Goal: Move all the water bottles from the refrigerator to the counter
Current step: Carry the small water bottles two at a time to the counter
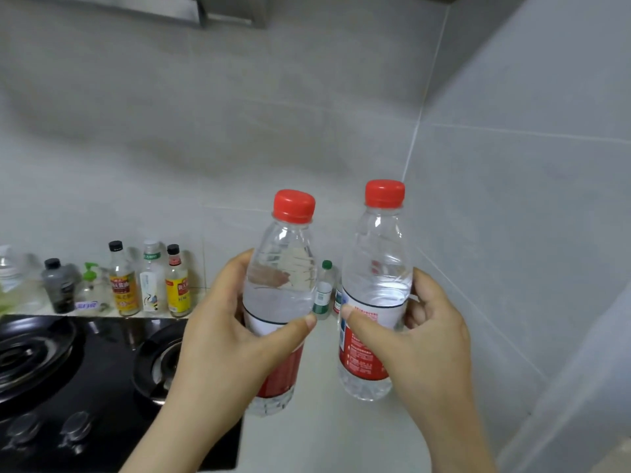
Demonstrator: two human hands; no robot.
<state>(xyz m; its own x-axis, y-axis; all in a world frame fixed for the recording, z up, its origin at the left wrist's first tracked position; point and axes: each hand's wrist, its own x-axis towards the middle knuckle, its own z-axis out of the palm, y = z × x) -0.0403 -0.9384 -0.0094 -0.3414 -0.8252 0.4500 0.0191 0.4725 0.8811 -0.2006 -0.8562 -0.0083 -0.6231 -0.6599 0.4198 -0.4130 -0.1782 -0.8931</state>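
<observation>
Two water bottles were in hand at centre frame. Both stood upright, with red caps, red-and-white labels and clear water inside.

The left grip [232, 336] was wrapped round the left bottle [283, 268] at label height. Its thumb lay across the front at the label's top edge, the fingers curled behind, and the palm was on the bottle's left side. Cap and shoulder stood clear above the grip, and the base showed below it.

The right grip [420, 336] was closed round the right bottle [379, 254] in mirror fashion, thumb across the label's top and fingers curled round the right side. The right bottle sat slightly higher in the frame than the left.

The bottles were near each other with a gap between them, not touching. Both were over the pale table [324, 435] at lower centre. I could not tell whether either base touched it.

Seen through that gap, a small green-capped bottle [323, 291] stood on the table by the tiled wall [307, 114].

A black gas stove [85, 370] filled the lower left, with two burners and two knobs in view. Along the wall at middle left stood a row:
- a grey jar [58, 285]
- a green pump bottle [89, 285]
- two yellow-labelled sauce bottles [124, 285]
- a white-labelled bottle [152, 278] between the two sauce bottles

The edge of a range hood [136, 5] showed at upper left. The far left was blurred.
</observation>
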